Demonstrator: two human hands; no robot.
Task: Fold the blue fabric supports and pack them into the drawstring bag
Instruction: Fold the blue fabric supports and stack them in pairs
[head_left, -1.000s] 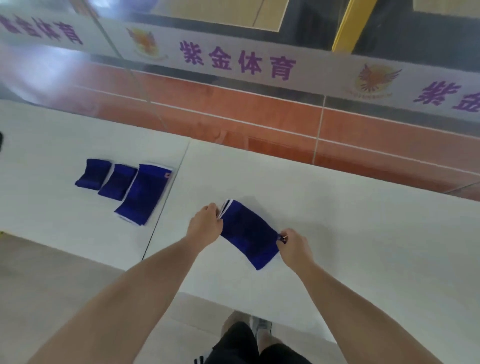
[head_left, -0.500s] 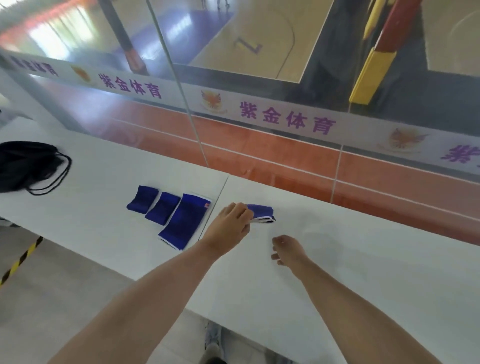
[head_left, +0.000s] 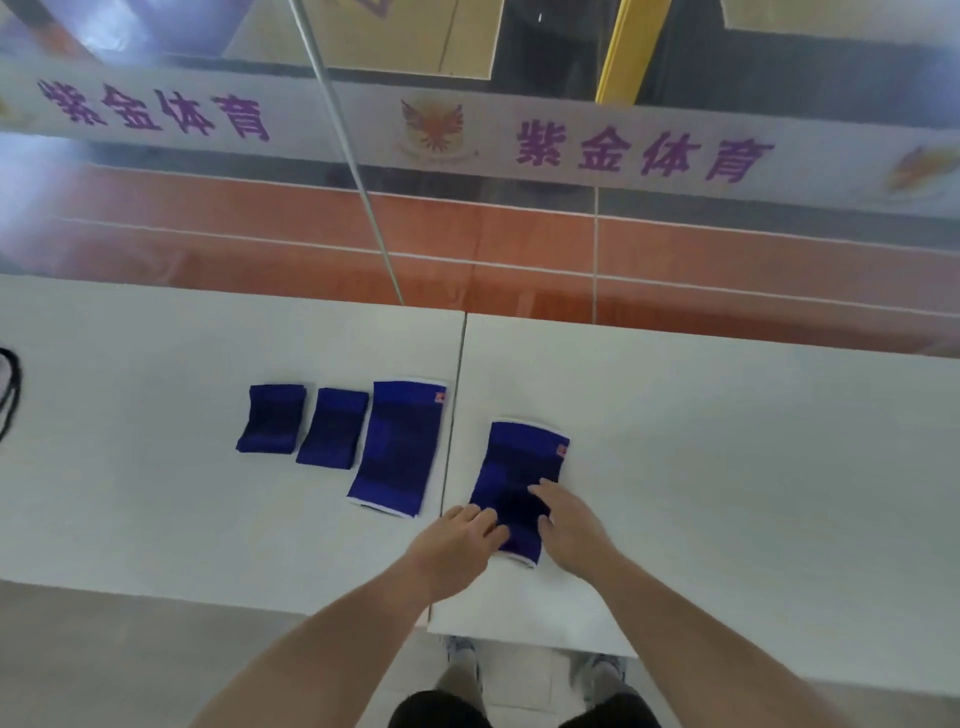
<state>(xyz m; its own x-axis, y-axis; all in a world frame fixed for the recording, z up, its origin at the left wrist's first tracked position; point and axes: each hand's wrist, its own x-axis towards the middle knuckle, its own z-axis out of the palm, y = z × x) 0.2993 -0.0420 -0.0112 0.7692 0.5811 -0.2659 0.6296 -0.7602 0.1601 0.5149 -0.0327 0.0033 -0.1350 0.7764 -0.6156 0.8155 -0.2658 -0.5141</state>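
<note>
Four blue fabric supports lie on the white tables. Two small folded ones (head_left: 271, 419) (head_left: 333, 428) sit at the left, and a longer flat one (head_left: 397, 447) lies next to them. A fourth support (head_left: 524, 462) lies flat on the right table (head_left: 727, 441). My left hand (head_left: 457, 540) grips its near left edge with curled fingers. My right hand (head_left: 571, 519) has finger and thumb pinched on its near right part. Only a black cord (head_left: 11, 395) of the drawstring bag shows at the left edge.
A seam (head_left: 457, 395) separates the left table (head_left: 130, 415) from the right one. A glass wall with a white lettered band (head_left: 644, 150) runs behind the tables. My shoes (head_left: 460, 660) show on the floor below the near table edge.
The support that my left hand held bunched up half a second ago now lies spread flat on the right table. Both hands have come together on its near end. The view has tilted down.
</note>
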